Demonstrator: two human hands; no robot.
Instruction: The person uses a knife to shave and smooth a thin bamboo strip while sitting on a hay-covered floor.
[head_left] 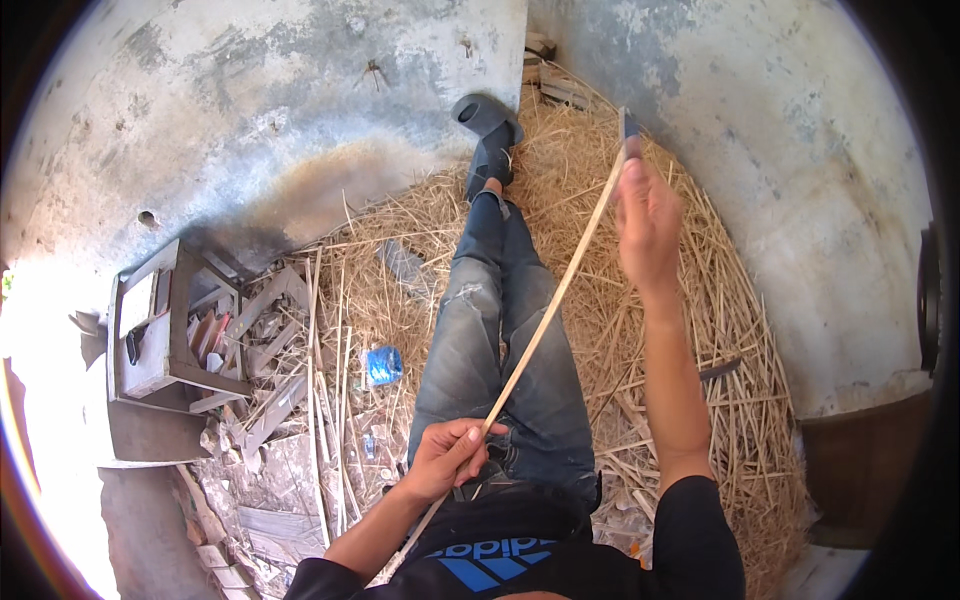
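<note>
A long, thin pale strip [560, 297], like split bamboo or wood, runs slantwise over my legs, from near my waist up to the far right. My left hand [447, 460] is closed around its lower part, with the thumb on top, and the tail end passes back beside my forearm. Farther out, my right hand [650, 225], slightly blurred, is closed on what looks like a knife [630, 128]. Its dark, flat blade lies against the strip's far end. The knife's handle is hidden in my fist.
Shavings [570, 150] and many loose strips [730, 440] cover the floor around my outstretched legs. At left stands a wooden box frame [180, 375] among scrap wood. A blue packet [383, 366] lies left of my knee. Stained walls [300, 80] close in ahead and at right.
</note>
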